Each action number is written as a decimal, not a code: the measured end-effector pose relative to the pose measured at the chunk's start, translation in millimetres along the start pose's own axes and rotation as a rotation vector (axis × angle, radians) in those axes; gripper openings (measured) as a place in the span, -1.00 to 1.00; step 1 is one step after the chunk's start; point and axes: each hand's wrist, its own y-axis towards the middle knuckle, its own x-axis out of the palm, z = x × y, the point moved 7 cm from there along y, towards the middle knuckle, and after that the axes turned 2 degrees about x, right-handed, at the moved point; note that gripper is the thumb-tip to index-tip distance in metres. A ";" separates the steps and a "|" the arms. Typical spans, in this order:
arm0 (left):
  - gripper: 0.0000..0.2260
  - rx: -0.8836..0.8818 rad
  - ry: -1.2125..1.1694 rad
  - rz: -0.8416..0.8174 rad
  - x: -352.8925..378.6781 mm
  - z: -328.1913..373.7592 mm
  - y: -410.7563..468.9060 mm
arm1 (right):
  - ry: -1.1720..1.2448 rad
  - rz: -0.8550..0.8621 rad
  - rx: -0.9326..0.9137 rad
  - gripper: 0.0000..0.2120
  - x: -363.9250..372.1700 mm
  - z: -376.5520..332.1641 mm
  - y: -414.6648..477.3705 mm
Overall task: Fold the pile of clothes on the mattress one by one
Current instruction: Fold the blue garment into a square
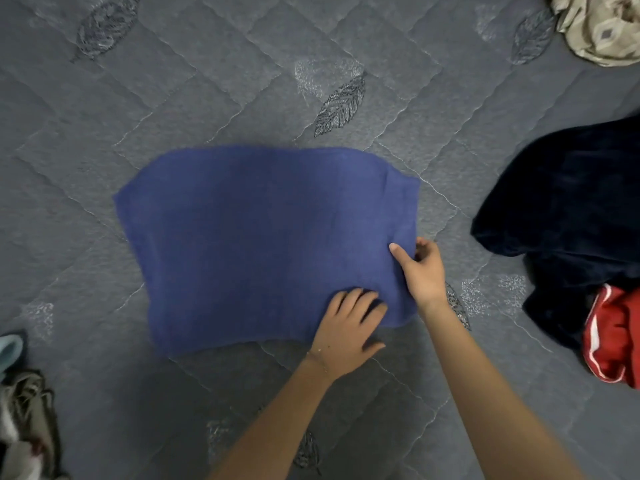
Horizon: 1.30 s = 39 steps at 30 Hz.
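So the blue cloth (263,244) is lying flat and spread out pretty much dead centre on the grey quilted mattress (173,98), wider than it is tall, with the edges a bit wavy. At about 4 o'clock on the cloth, the left hand (348,332) rests palm down near the bottom right corner, fingers spread and fairly straight, not grabbing anything. Just above it, at 3 o'clock on the cloth, the right hand (424,271) pinches the right edge, thumb (398,252) on top and the other fingers curled round the side. Further out at 3 o'clock there's a dark navy garment (568,216) in a heap, well apart from the cloth, and a red garment with white stripes (613,341) tucked against its lower side at 4 o'clock. A beige patterned garment (602,26) sits crumpled at 1 o'clock in the corner. Down at 8 o'clock there's a grey and white bundle (24,427), with something light blue (10,351) just above it.
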 end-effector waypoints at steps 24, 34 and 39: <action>-0.78 -1.227 -0.923 0.687 -69.5 -122.4 -161.5 | -0.071 -0.275 -0.351 -0.61 191.5 -114.9 -82.7; -0.72 -1.512 -1.104 0.590 -73.6 -158.1 -222.5 | -0.338 -0.674 -0.450 -0.51 305.3 -126.4 -155.2; -0.70 -1.637 -1.036 0.717 -69.6 -157.3 -229.8 | -0.638 -0.231 -0.591 -0.47 248.6 -116.7 -110.6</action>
